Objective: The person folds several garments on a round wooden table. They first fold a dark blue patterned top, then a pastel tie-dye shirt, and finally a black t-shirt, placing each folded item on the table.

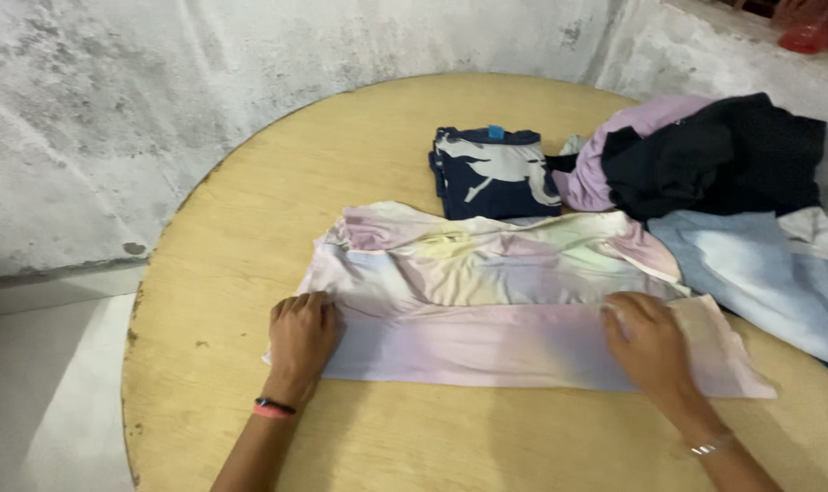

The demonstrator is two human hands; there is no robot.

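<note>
- The pastel garment (487, 301) lies spread across the round wooden desk (250, 219), its near strip doubled over, so both hands press it flat to hold the fold.
- The left hand (303, 333) rests palm-down with fingers curled on the garment's left edge, pinning that end.
- The right hand (646, 342) lies flat and open on the right end, keeping the cloth taut between the two.
- A folded dark blue shirt (496, 173) sits just beyond, apart from the unfolded pile of clothes (714, 173) at the right, which touches the garment.

Small blue label (497, 132) at folded navy shirt (492, 173) collar.
</note>
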